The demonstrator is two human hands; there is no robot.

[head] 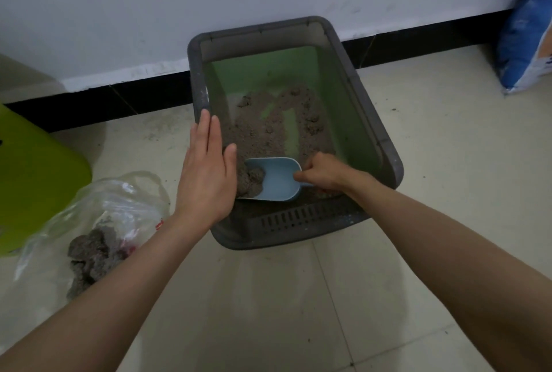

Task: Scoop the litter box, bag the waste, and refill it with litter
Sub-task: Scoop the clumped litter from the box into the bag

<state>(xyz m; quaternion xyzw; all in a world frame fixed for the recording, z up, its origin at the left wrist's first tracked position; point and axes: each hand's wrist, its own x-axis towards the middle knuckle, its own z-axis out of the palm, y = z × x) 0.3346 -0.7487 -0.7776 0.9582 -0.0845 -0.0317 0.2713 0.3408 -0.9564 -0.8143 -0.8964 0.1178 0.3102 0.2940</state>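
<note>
Two bare forearms reach forward over the pale tiled floor [298, 297]. The left hand [206, 174] lies flat, fingers straight, on the grey plastic litter box's [388, 159] left rim. The right hand [325, 173] grips the light-blue plastic scoop [279, 180], loaded with grey clumps, inside the box. The clear plastic waste bag [119, 210] lies left on the floor.

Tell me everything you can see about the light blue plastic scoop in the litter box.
The light blue plastic scoop is a smooth, solid scoop with a rounded, open front and raised sides. It lies inside the grey plastic litter box with the green inner tray, at the near end, with its mouth toward the left. A grey clump of used litter sits in its mouth. The right hand grips its short handle, which is mostly hidden. The left hand hovers flat beside the mouth; contact is unclear.
</note>
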